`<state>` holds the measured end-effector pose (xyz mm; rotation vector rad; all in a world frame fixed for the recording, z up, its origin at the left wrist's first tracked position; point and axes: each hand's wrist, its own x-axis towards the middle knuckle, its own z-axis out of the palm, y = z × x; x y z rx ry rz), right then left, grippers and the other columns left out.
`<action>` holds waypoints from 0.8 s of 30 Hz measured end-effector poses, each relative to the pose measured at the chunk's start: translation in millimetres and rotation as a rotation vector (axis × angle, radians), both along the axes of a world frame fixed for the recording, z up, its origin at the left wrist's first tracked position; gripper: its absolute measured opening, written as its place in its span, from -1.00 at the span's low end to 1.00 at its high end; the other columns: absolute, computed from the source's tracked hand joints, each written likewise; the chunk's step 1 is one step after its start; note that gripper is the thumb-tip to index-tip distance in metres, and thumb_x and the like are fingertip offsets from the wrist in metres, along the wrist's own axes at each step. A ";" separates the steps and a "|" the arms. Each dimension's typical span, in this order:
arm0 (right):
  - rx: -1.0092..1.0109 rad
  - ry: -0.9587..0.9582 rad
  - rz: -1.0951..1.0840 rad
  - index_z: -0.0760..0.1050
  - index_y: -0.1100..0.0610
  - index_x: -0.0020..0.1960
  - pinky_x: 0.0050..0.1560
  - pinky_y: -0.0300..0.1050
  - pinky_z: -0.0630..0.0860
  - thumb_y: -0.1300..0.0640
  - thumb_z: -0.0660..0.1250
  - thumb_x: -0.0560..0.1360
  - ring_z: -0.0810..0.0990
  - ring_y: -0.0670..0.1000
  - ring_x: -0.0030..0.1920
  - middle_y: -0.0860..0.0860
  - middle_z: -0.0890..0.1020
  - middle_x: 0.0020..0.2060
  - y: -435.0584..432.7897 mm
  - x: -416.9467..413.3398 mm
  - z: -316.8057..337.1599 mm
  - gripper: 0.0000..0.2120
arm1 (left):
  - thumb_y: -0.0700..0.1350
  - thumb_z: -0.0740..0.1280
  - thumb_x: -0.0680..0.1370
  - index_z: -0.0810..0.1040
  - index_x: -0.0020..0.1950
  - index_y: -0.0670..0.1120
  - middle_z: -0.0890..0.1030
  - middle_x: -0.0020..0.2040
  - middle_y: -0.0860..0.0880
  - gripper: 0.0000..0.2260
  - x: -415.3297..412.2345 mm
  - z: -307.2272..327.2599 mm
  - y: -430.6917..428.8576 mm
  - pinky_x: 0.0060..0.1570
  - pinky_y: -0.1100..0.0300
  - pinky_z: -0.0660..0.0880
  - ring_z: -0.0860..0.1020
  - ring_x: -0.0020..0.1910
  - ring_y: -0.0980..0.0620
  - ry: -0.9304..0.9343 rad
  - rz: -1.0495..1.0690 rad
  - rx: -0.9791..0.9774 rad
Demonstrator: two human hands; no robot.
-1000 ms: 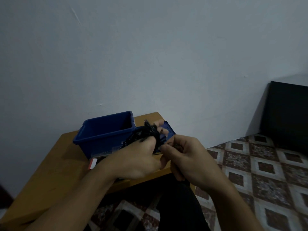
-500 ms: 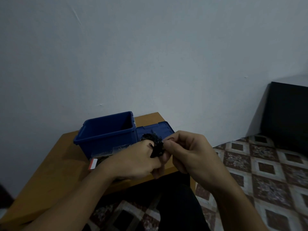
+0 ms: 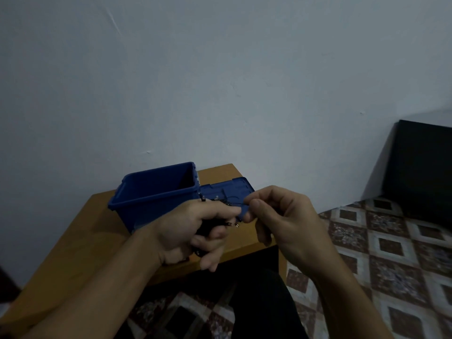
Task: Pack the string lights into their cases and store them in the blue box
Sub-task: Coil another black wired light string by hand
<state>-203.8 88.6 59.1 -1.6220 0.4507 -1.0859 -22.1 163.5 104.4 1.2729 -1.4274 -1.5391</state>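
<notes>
The blue box (image 3: 156,194) stands open on a wooden table (image 3: 78,243), its lid (image 3: 227,192) lying flat to its right. In front of the box, my left hand (image 3: 193,231) is closed around a dark bundle of string lights (image 3: 210,225), most of it hidden in the fist. My right hand (image 3: 281,216) pinches the thin wire that runs out of the bundle, just right of the left thumb. Small bulb tips (image 3: 233,224) stick out between the two hands. No case is visible.
The table stands against a pale wall. A patterned tile floor (image 3: 391,253) lies to the right, with a dark cabinet or box (image 3: 423,172) at the far right. My dark trouser leg (image 3: 259,302) shows below the table edge.
The bundle has sunk deeper into my left fist. My right hand moved from below the bundle up to its right side and now pinches the wire there.
</notes>
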 end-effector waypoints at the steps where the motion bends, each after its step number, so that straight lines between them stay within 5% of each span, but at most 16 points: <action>1: -0.005 0.017 -0.002 0.59 0.19 -0.01 -0.45 -0.14 0.44 0.26 0.27 0.64 0.49 -0.02 -0.48 0.05 0.68 -0.29 0.4 2.0 -1.7 -0.87 | 0.06 0.26 0.56 0.34 -0.41 -0.10 0.23 -0.64 0.01 -0.60 1.1 -0.1 -0.3 -0.33 0.10 0.49 0.42 -0.60 -0.01 0.043 -0.003 0.014; 8: -0.190 0.184 -0.146 0.65 -0.04 -0.03 -0.19 -0.09 0.57 0.09 0.38 0.58 0.60 -0.13 -0.22 -0.11 0.68 -0.23 4.9 18.4 -12.3 -0.92 | -0.02 0.21 0.60 0.41 -0.46 -0.10 0.34 -0.66 0.01 -0.58 13.3 -8.6 -0.7 -0.37 0.13 0.49 0.47 -0.62 0.02 0.372 -0.032 0.010; 16: -0.232 0.086 -0.191 0.64 0.02 -0.02 -0.12 0.04 0.63 0.16 0.40 0.58 0.66 -0.05 -0.17 -0.09 0.69 -0.21 9.7 41.3 -18.4 -0.93 | -0.04 0.19 0.60 0.41 -0.47 -0.10 0.34 -0.66 0.00 -0.57 22.3 -13.2 -0.4 -0.40 0.13 0.53 0.44 -0.65 0.01 0.530 -0.035 -0.007; 21: -0.186 0.026 -0.124 0.62 0.01 0.07 -0.04 0.11 0.67 0.25 0.38 0.58 0.71 -0.04 -0.08 -0.05 0.72 -0.13 9.5 54.7 -6.1 -0.83 | -0.04 0.18 0.62 0.42 -0.45 -0.11 0.38 -0.65 -0.01 -0.57 32.0 -13.6 1.7 -0.39 0.13 0.55 0.46 -0.64 0.01 0.604 -0.041 -0.020; 24: -0.211 0.070 -0.105 0.52 -0.06 0.31 -0.08 -0.02 0.68 0.26 0.38 0.58 0.71 -0.07 -0.13 -0.06 0.72 -0.12 10.0 63.2 2.6 -0.63 | -0.04 0.18 0.62 0.43 -0.45 -0.11 0.39 -0.65 -0.01 -0.56 40.6 -12.0 5.4 -0.39 0.13 0.54 0.47 -0.63 0.01 0.612 -0.021 -0.033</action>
